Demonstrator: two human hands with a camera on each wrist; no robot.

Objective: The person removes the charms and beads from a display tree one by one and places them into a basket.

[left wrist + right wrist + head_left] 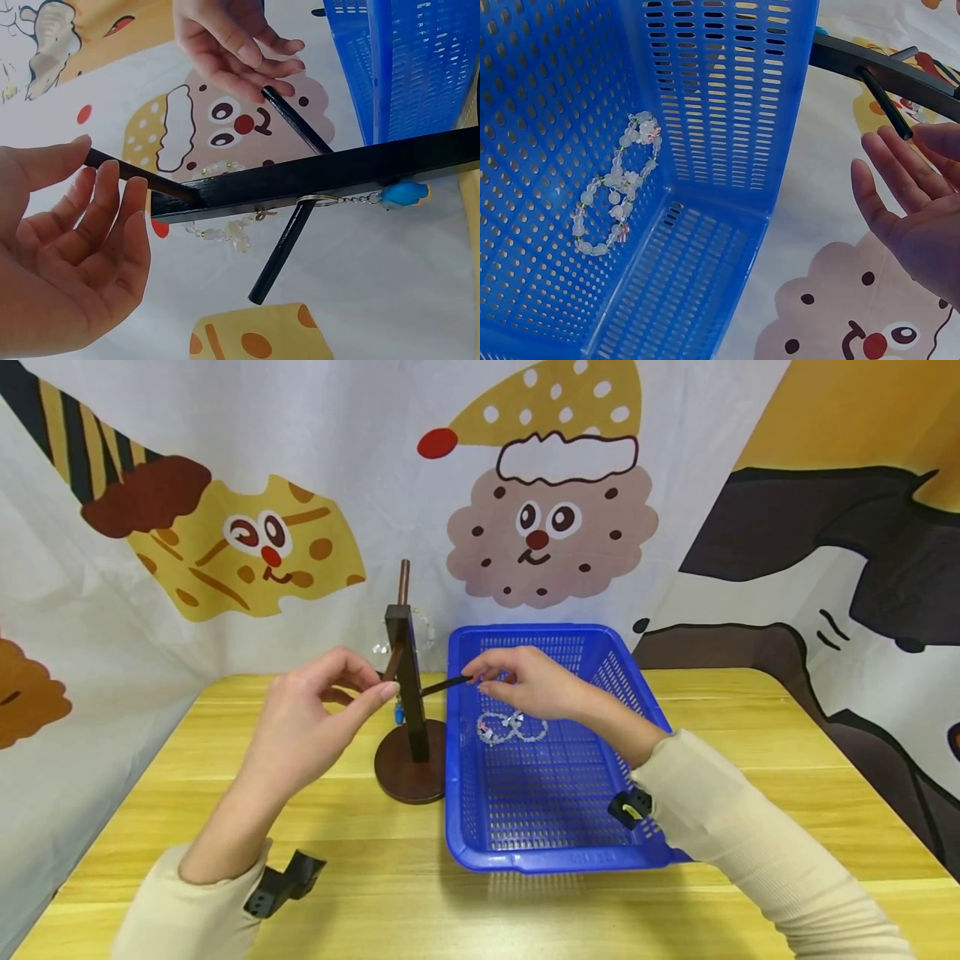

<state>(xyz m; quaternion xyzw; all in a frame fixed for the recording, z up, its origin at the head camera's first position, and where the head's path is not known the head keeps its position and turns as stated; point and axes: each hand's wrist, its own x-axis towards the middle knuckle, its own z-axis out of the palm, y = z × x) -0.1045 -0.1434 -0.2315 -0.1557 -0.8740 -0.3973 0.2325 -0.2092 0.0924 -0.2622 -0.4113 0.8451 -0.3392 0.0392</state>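
A dark wooden display stand [417, 727] with several pegs rises from a round base. My left hand [307, 718] pinches the end of its upper peg [142, 175] between thumb and fingertips. Over on the right side, my right hand [536, 681] touches the tip of a lower peg [444, 686], its fingers loosely extended. A keychain with a blue charm [403, 195] hangs by its ring from the opposite lower peg [281, 255]. Behind the post hangs a clear beaded bracelet [214, 234], partly hidden by it.
Right of the stand, a blue perforated basket [558, 861] sits on the wooden table [375, 893]. Two pale beaded bracelets [617, 184] lie together on the basket floor. A white cloth with cartoon prints [405, 410] hangs behind the table.
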